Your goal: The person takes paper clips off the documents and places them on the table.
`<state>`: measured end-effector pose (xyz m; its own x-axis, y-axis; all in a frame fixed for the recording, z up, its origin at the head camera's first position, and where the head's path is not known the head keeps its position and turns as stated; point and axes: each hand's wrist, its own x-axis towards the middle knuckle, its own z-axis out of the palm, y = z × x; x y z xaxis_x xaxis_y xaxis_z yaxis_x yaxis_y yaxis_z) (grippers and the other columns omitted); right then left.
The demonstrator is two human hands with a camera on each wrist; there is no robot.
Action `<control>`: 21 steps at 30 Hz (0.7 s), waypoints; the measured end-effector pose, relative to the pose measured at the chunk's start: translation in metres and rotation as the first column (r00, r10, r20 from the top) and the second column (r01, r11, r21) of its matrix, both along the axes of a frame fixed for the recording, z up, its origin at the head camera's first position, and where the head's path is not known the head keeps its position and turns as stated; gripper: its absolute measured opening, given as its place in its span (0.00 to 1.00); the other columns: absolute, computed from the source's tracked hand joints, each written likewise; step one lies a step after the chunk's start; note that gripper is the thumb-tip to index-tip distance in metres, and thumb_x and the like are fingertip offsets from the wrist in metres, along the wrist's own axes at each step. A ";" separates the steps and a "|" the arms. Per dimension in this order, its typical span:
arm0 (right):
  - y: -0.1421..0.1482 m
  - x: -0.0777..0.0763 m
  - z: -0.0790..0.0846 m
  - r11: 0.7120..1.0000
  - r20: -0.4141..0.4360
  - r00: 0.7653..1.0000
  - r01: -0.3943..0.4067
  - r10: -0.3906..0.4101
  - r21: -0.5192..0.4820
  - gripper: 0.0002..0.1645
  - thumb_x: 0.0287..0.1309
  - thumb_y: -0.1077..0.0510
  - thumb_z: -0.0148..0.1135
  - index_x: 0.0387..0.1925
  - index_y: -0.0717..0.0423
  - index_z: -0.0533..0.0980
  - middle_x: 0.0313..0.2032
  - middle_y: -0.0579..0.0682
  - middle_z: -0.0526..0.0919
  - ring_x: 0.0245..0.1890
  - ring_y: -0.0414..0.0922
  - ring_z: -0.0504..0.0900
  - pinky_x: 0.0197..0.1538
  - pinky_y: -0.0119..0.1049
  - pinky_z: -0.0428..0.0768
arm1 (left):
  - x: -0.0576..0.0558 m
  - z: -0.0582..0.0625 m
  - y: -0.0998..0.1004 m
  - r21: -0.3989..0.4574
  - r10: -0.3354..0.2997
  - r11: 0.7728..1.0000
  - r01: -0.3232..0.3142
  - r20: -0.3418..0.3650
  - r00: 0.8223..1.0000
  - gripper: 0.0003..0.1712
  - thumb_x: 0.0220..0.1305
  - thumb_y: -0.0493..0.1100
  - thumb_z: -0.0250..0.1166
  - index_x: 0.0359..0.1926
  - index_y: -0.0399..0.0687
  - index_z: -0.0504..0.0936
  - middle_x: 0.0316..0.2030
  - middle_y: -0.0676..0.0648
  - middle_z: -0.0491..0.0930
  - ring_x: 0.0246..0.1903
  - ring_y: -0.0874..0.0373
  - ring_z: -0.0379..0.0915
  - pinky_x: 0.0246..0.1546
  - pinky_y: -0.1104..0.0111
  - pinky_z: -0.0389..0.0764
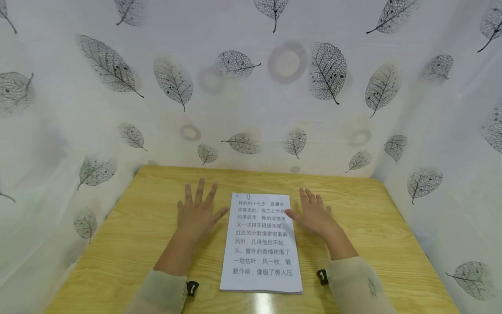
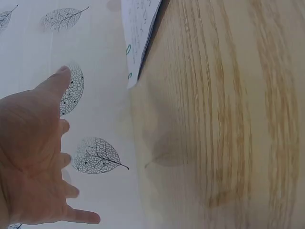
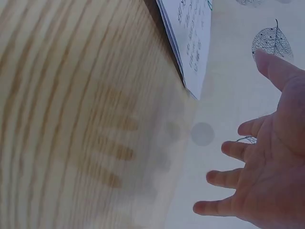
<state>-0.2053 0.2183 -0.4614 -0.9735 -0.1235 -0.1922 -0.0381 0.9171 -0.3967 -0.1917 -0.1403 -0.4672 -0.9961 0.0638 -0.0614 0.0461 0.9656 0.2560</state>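
A stack of printed paper sheets (image 1: pixel 260 244) lies on the wooden table, covered with lines of large Chinese characters. Two paper clips (image 1: pixel 248 196) sit along its top left edge. To the left of the stack is my left hand (image 1: pixel 196 216), fingers spread and holding nothing. My right hand (image 1: pixel 313 214) is on the other side, fingers extended, its thumb tip overlapping the stack's right edge in the head view. Both wrist views show the palms raised above the table, with the left hand (image 2: pixel 35 152) and right hand (image 3: pixel 267 167) apart from the paper.
The wooden table (image 1: pixel 149 209) has a light yellow grain. Behind it and at both sides hangs a white curtain (image 1: pixel 251 109) printed with dark leaves. Black bands (image 1: pixel 192 288) show at both wrists beside pale sleeves (image 1: pixel 161 288).
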 end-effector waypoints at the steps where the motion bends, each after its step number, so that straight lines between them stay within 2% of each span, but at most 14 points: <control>1: -0.002 -0.003 -0.002 1.000 0.010 1.000 -0.003 0.003 -0.006 0.64 0.73 0.26 0.57 0.89 0.55 0.39 0.88 0.65 0.42 0.86 0.74 0.42 0.80 0.83 0.44 | 0.001 -0.001 -0.001 -0.009 0.001 1.000 -0.001 0.006 1.000 0.51 0.78 0.77 0.47 0.89 0.69 0.36 0.88 0.46 0.20 0.85 0.26 0.17 0.78 0.21 0.45; 5: -0.010 -0.015 -0.010 1.000 0.034 0.999 -0.020 0.021 -0.015 0.64 0.73 0.34 0.64 0.87 0.62 0.42 0.85 0.71 0.50 0.83 0.74 0.54 0.81 0.78 0.54 | 0.007 -0.002 0.000 -0.022 0.003 1.000 -0.003 0.024 1.000 0.51 0.78 0.77 0.47 0.89 0.64 0.43 0.89 0.41 0.32 0.85 0.23 0.28 0.77 0.21 0.50; 8: -0.015 -0.025 -0.014 0.999 0.048 0.998 -0.032 0.033 -0.021 0.62 0.73 0.39 0.66 0.86 0.67 0.44 0.83 0.75 0.53 0.81 0.74 0.59 0.81 0.73 0.61 | 0.013 -0.001 0.004 -0.017 -0.001 1.000 0.001 0.029 1.000 0.50 0.78 0.77 0.49 0.88 0.59 0.51 0.88 0.36 0.44 0.84 0.21 0.40 0.76 0.21 0.55; 11: -0.020 -0.035 -0.017 0.999 0.042 0.998 -0.050 0.050 -0.017 0.57 0.73 0.41 0.67 0.83 0.73 0.52 0.81 0.76 0.58 0.80 0.73 0.63 0.82 0.67 0.65 | 0.016 0.001 0.008 -0.016 -0.005 1.000 0.005 0.023 1.000 0.49 0.78 0.75 0.51 0.87 0.55 0.57 0.85 0.34 0.54 0.83 0.22 0.48 0.75 0.22 0.60; 15: -0.023 -0.047 -0.019 0.998 0.041 0.998 -0.054 0.055 -0.026 0.50 0.72 0.42 0.69 0.75 0.76 0.65 0.74 0.76 0.70 0.73 0.70 0.73 0.79 0.65 0.71 | 0.019 -0.001 0.011 -0.004 -0.011 1.000 0.011 0.016 1.000 0.47 0.78 0.73 0.54 0.85 0.52 0.61 0.83 0.33 0.59 0.81 0.23 0.52 0.75 0.23 0.62; 17: -0.024 -0.053 -0.022 0.998 0.059 0.998 -0.035 0.038 -0.051 0.48 0.70 0.42 0.70 0.72 0.76 0.68 0.70 0.75 0.72 0.68 0.68 0.77 0.76 0.64 0.75 | 0.020 -0.003 0.012 0.004 -0.016 1.000 0.016 0.019 1.000 0.47 0.78 0.73 0.54 0.84 0.52 0.62 0.83 0.33 0.60 0.82 0.23 0.51 0.75 0.24 0.62; 21: -0.021 -0.064 -0.031 0.992 0.112 0.994 0.025 -0.012 -0.121 0.47 0.68 0.44 0.73 0.71 0.75 0.68 0.66 0.73 0.74 0.62 0.64 0.80 0.73 0.60 0.78 | 0.019 -0.006 0.014 -0.003 -0.033 0.999 0.033 0.006 0.999 0.46 0.78 0.73 0.54 0.84 0.51 0.63 0.82 0.33 0.61 0.82 0.23 0.52 0.74 0.26 0.64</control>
